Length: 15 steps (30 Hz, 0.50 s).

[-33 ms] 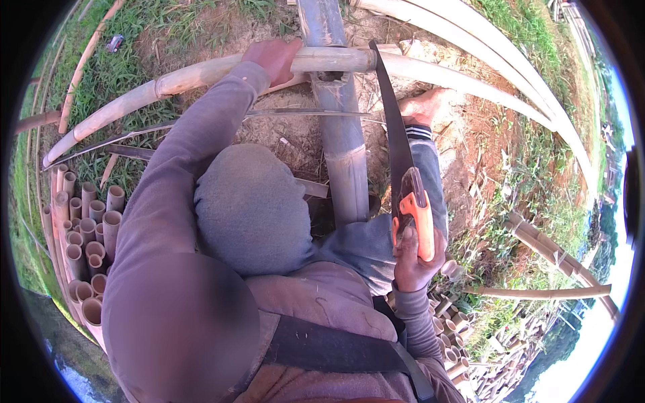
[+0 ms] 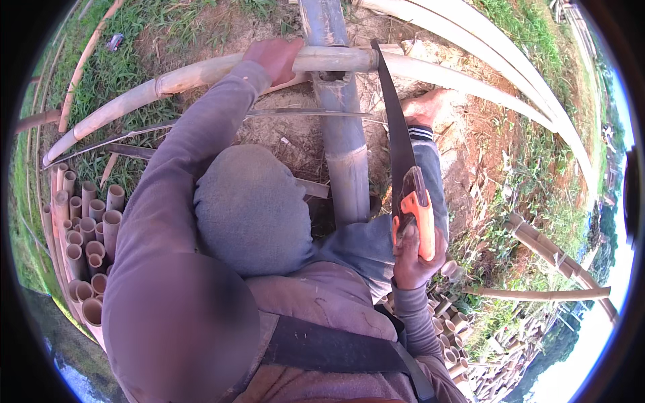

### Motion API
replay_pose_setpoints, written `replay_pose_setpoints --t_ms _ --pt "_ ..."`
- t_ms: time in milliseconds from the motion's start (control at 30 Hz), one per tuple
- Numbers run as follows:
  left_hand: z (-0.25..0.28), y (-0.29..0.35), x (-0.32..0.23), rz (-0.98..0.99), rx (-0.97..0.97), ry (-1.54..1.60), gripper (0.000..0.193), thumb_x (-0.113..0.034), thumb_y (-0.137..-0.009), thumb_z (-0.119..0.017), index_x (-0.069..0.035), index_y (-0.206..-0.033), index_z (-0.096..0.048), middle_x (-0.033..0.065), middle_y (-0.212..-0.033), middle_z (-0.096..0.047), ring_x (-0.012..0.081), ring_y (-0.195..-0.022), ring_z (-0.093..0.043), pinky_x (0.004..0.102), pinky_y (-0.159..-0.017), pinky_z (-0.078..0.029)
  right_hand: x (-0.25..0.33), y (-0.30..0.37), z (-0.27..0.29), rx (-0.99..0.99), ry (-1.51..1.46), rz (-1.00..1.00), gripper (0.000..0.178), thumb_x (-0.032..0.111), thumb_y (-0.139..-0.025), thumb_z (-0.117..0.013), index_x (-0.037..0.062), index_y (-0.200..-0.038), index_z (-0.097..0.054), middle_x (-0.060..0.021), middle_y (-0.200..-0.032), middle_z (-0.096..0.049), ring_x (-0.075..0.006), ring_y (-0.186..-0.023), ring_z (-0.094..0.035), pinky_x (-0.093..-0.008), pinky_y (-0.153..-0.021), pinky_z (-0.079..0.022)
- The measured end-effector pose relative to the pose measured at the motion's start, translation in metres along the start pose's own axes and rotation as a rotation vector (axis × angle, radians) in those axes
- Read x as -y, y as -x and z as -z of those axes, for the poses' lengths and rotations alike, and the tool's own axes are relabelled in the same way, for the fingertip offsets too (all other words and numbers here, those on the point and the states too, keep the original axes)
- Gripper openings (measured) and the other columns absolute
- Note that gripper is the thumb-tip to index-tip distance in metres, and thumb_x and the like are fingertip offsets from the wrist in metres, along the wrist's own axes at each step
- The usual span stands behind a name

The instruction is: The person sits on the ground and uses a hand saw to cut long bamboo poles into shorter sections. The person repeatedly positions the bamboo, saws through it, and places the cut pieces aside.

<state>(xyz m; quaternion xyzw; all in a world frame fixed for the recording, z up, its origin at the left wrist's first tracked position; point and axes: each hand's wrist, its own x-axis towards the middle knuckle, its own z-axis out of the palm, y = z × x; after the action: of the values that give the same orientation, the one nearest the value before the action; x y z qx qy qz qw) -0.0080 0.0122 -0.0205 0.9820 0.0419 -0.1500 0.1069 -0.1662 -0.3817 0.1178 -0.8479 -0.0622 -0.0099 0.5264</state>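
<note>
A long pale bamboo pole (image 2: 201, 72) lies crosswise over a thicker grey bamboo trunk (image 2: 346, 158) at the top middle. My left hand (image 2: 274, 59) is closed round the pole, just left of the trunk. In my right hand (image 2: 418, 258), at the right of my body, is a handsaw (image 2: 403, 144) gripped by its orange handle. Its dark blade points away from me, and the tip end lies against the pole at a ring-like joint just right of the trunk. Whether the teeth are in a cut, I cannot tell.
My bare foot (image 2: 430, 107) is on the soil right of the blade. Cut bamboo tubes (image 2: 91, 228) stand bundled at the left, and more tubes (image 2: 453, 336) lie low on the right. Long split bamboo strips (image 2: 470, 37) arch across the upper right. A dark thin strip (image 2: 289, 113) crosses the trunk.
The saw's tip and the pole's joint beside it sit very slightly farther right. Both hands keep their grips in nearly the same places.
</note>
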Motion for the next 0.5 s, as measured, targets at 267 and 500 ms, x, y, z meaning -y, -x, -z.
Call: replay_pose_setpoints --t_ms 267,500 --pt "0.011 0.001 -0.010 -0.032 -0.012 -0.018 0.056 -0.026 -0.085 -0.081 -0.013 -0.134 -0.057 0.0165 -0.111 -0.074 0.0393 -0.106 -0.072 0.0521 -0.092 -0.058 -0.062 -0.164 -0.098 -0.004 -0.096 -0.009 0.019 0.013 -0.101 -0.075 -0.0043 -0.099 -0.066 -0.0073 -0.084 -0.068 -0.0093 -0.072 -0.061 -0.0287 -0.063 -0.050" --pt "0.010 -0.006 -0.002 -0.004 -0.005 -0.023 0.056 -0.027 -0.085 -0.081 -0.013 -0.134 -0.058 0.0163 -0.113 -0.074 0.0386 -0.106 -0.073 0.0516 -0.091 -0.058 -0.028 0.011 -0.003 -0.045 -0.050 -0.037 0.010 0.004 -0.101 -0.071 -0.0047 -0.103 -0.066 -0.0059 -0.086 -0.067 -0.0091 -0.072 -0.063 -0.0270 -0.066 -0.054"
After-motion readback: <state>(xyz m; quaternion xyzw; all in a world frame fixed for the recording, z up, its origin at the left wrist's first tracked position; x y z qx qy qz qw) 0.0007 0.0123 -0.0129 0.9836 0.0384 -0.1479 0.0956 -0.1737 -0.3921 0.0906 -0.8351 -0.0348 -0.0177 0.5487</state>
